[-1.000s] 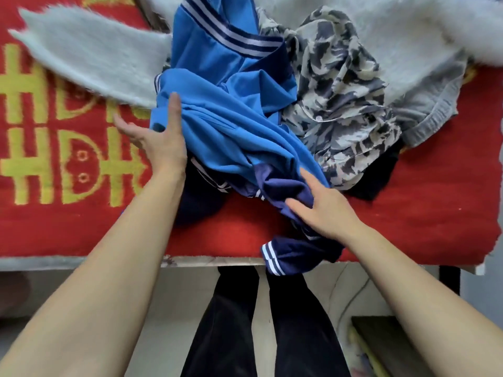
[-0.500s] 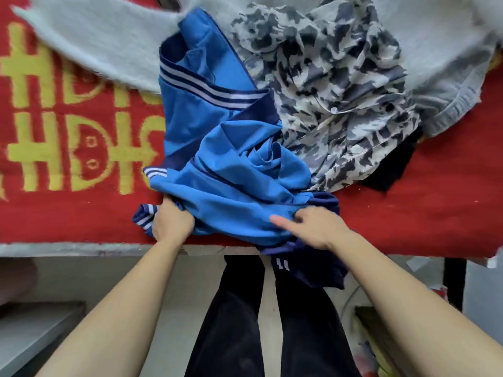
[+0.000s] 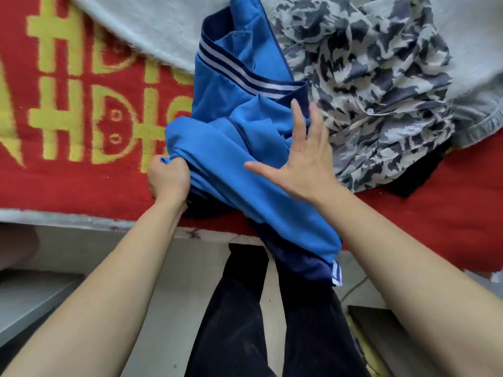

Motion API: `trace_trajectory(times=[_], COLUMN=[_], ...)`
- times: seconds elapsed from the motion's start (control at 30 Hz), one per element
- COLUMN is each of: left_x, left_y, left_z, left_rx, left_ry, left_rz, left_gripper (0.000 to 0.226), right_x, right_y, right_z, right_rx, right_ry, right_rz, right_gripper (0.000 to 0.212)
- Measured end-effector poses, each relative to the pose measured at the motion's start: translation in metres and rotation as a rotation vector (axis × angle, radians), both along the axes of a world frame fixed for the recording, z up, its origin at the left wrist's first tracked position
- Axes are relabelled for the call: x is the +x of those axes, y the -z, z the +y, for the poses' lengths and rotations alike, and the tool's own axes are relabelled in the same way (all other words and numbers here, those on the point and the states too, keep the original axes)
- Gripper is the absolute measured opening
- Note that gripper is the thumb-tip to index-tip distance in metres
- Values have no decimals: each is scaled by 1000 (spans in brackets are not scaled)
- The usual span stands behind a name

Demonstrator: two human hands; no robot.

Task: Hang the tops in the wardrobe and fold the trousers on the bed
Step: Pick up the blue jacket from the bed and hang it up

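The red bedcover (image 3: 81,180) carries the blue tracksuit garment (image 3: 245,170) at its near edge, a navy end hanging over that edge, with the camouflage garment (image 3: 367,91) farther in. The left hand (image 3: 168,178) grips a bunched fold just inside the edge. The right hand (image 3: 302,164) lies spread, fingers straight, on the cloth. Judged best practice is to anchor the bunch and sweep the wrinkles away from it.

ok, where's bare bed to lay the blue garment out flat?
The biggest free patch is the red blanket left of the blue garment, bordered by the grey fleecy garment above and the bed edge below. A smaller bare strip lies at the right, below the camouflage garment and black cloth. Centre and upper right are piled up.
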State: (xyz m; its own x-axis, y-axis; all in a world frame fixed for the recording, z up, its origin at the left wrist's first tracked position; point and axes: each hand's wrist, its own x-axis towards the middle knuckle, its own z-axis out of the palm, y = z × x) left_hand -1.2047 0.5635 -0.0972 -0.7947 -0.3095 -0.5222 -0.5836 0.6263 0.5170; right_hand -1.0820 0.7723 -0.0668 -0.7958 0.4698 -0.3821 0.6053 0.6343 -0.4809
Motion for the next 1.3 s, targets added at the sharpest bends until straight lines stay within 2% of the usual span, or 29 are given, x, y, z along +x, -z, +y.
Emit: trace_trajectory(times=[0.07, 0.1, 0.17, 0.23, 0.3, 0.33, 0.4, 0.47, 0.5, 0.53, 0.57, 0.63, 0.7, 0.73, 0.77, 0.83, 0.87, 0.9, 0.97, 1.03, 1.1, 1.17, 1.23, 1.3], left_x=[-28, -42, -65, -79, -84, -83, -70, -47, -34, -22, -9, 10, 21, 24, 24, 22, 20, 18, 18, 22, 31, 43, 56, 68], left_y=[-24, -35, -58, -75, -76, -73, -60, -42, -32, -21, -10, 9, 22, 26, 28, 30, 30, 29, 25, 19, 9, -7, -29, -57], left_z=[23, 36, 61, 78, 84, 83, 73, 57, 48, 39, 30, 13, 0, -4, -7, -10, -10, -11, -14, -18, -20, -20, -19, -14], left_rx=[91, 133, 220, 266, 220, 173, 77, -15, -44, -62, -71, -59, -48, -49, -52, -60, -62, -67, -95, -128, -145, -178, -198, -175], left_ry=[71, 170, 428, 640, 699, 685, 640, 646, 671, 704, 737, 771, 764, 768, 778, 793, 798, 806, 848, 904, 931, 914, 902, 918], left_rz=[69, 128, 277, 437, 600, 654, 685, 659, 629, 571, 480, 260, 115, 83, 71, 78, 86, 98, 140, 175, 214, 253, 262, 236], left_gripper=[9, 13, 21, 31, 42, 44, 43, 45, 47, 50, 54, 61, 66, 67, 68, 68, 68, 67, 64, 61, 59, 64, 75, 84], right_x=[36, 51, 68, 62, 43, 32, 14, 5, 1, -4, -9, -19, -17, -12, -4, 14, 22, 28, 30, 20, 1, -18, -33, -42], right_y=[-2, -1, 4, 7, 7, 4, -2, -8, -12, -17, -24, -30, -24, -17, -6, 20, 31, 40, 50, 47, 26, -8, -48, -92], right_z=[-37, -45, -35, 2, 50, 74, 122, 156, 164, 163, 155, 114, 54, 21, -7, -45, -50, -49, -38, -23, -5, 16, 33, 45], right_rx=[-2, -56, -198, -362, -528, -512, -338, -11, 160, 298, 400, 416, 287, 252, 231, 235, 283, 338, 367, 200, -58, -329, -690, -998], right_ry=[-104, -129, -75, 179, 560, 719, 934, 983, 941, 855, 723, 381, 9, -181, -355, -590, -619, -587, -491, -324, -27, 305, 619, 753], right_rz=[-121, -229, -373, -334, -163, -53, 126, 36, -23, -4, 101, 402, 549, 505, 375, -21, -203, -315, -388, -339, -217, -133, -18, 48], right_gripper=[143, 137, 95, 53, 36, 37, 38, 51, 56, 58, 54, 35, 19, 23, 32, 68, 79, 79, 61, 40, 21, 20, 20, 27])
